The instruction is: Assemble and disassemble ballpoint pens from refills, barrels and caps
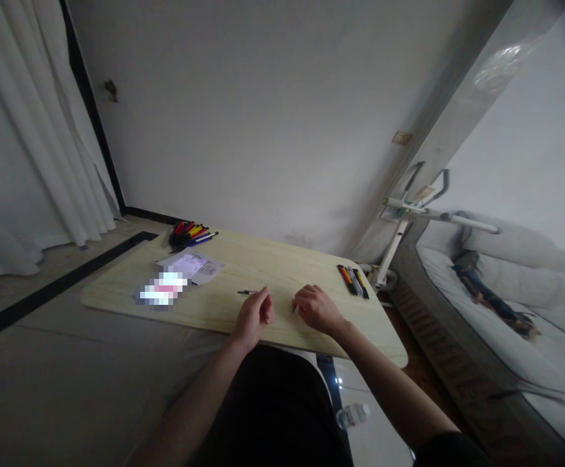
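My left hand (254, 316) is over the near middle of the table, fingers curled in and thumb up. Just beyond its knuckles shows a thin dark pen-like piece (246, 292). Whether that piece lies on the wood or is in the hand, I cannot tell. To the right, my right hand (318, 309) is closed with its back up, and a small dark thin tip (294, 309) sticks out below its fingertips. Its kind is too small to make out. A gap separates the two hands.
The pale wooden table (272, 259) carries a pile of colourful pens (192, 235) at far left, papers (192, 264), a bright blurred-out phone-like object (163, 288), and a row of pens (353, 281) at right. A plastic bottle (353, 416) is below; a sofa (506, 279) is to the right.
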Demonstrator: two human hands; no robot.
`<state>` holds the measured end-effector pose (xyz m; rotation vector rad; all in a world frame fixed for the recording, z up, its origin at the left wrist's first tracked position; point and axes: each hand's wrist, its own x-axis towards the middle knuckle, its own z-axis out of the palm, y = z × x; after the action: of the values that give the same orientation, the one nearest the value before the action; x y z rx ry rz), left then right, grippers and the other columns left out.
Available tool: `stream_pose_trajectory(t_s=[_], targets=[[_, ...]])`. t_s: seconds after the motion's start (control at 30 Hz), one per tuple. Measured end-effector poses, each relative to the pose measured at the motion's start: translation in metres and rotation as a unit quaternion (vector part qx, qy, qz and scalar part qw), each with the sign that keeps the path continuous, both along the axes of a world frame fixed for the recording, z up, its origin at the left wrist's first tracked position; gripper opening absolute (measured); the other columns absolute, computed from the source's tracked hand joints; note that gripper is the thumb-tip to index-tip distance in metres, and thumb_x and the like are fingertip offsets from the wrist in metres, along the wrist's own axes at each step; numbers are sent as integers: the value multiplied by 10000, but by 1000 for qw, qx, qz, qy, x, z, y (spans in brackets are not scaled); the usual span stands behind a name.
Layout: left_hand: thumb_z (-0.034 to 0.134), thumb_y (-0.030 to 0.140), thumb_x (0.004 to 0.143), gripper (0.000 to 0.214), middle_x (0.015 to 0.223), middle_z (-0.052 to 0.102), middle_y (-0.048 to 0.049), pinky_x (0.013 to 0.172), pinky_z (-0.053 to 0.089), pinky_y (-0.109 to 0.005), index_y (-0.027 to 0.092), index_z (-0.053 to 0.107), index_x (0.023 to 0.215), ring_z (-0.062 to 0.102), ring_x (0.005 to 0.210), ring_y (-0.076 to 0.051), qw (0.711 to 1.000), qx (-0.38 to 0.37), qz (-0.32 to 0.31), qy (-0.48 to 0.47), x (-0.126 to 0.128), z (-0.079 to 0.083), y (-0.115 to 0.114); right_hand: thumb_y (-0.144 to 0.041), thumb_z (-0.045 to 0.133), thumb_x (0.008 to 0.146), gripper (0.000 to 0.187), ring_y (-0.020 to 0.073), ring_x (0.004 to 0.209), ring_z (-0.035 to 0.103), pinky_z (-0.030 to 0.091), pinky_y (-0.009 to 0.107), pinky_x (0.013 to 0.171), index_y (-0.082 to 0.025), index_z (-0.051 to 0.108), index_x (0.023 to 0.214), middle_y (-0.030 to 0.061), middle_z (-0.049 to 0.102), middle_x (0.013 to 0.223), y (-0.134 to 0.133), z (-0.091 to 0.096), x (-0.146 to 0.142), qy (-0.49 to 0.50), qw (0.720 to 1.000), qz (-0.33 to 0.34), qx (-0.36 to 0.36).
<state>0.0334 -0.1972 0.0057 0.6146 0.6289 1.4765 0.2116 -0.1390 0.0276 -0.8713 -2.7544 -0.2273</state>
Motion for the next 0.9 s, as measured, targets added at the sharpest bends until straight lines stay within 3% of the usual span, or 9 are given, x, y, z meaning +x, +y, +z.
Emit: stream_pose_trajectory(t_s=[0.4, 0.7, 0.9], targets=[[576, 412, 714, 300, 413, 407, 55, 411, 230, -210, 152, 481, 598, 346, 362, -51, 1000, -12, 6, 2, 1, -1, 1, -58, 511, 706, 194, 190, 898, 472, 349, 319, 791, -186, 635, 782, 62, 606, 903, 5, 1, 9, 14, 1000, -27, 8], [577, 414, 712, 308, 382, 393, 55, 412, 234, -212, 157, 474, 578, 338, 353, -54, 1000, -14, 0, 9, 1, 2, 0, -7, 495, 669, 324, 197, 926, 470, 361, 341, 798, -215, 655, 859, 62, 586, 965, -1, -4, 10, 65, 997, -30, -11], [590, 415, 700, 303, 407, 401, 57, 411, 234, -211, 156, 473, 595, 347, 361, -52, 1000, -22, 2, 4, 1, 3, -1, -29, 520, 673, 278, 194, 928, 474, 371, 332, 798, -219, 655, 824, 54, 582, 958, -3, -8, 9, 63, 997, -40, -18]])
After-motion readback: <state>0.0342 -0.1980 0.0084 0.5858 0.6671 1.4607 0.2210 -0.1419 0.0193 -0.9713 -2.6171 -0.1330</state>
